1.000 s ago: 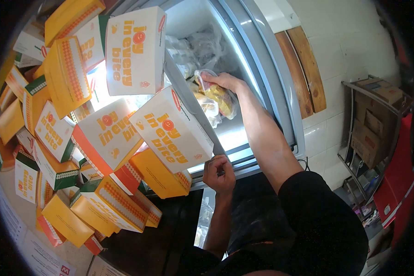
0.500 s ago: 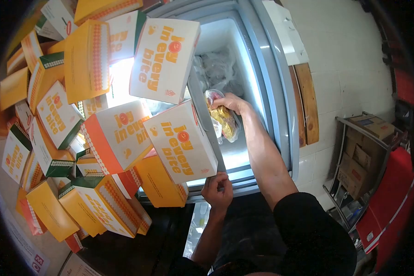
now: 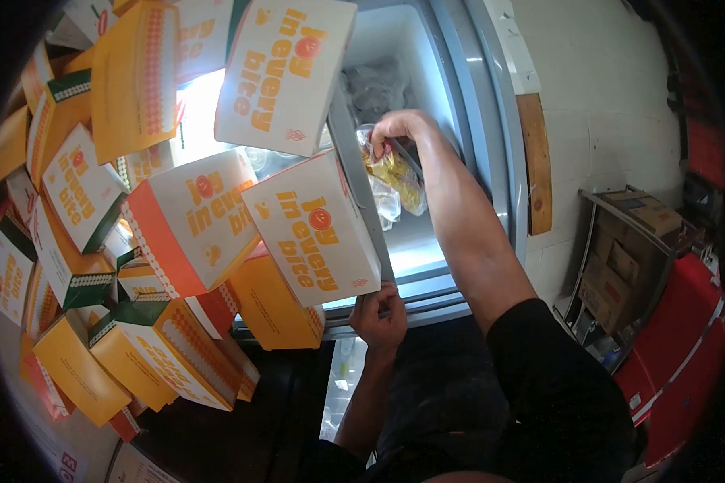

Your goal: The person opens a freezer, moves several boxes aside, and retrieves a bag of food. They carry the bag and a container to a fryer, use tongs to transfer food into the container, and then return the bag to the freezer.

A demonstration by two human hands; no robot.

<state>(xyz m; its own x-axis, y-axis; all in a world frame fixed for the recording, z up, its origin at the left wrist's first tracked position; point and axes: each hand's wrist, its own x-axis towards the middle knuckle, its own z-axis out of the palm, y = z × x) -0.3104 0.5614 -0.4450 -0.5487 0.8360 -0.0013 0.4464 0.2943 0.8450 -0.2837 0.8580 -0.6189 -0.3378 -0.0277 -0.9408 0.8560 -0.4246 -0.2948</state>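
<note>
My right hand reaches into the open chest freezer, its fingers closed on the top of a clear plastic bag with yellow and red contents. A whitish plastic bag lies beside it on the freezer floor. Further in are frosty clear bags. Curled at the edge of the sliding lid, my left hand grips it near the freezer's front, just below a white box with orange lettering.
Many white, yellow and orange printed boxes are heaped on the left over the freezer lid. At the right stand a metal rack with cardboard cartons and something red. A wooden board is against the tiled wall.
The view has shifted slightly, with the boxes appearing further up and left. My right hand has moved a little toward the bag's upper end. My left hand stays at the lid edge.
</note>
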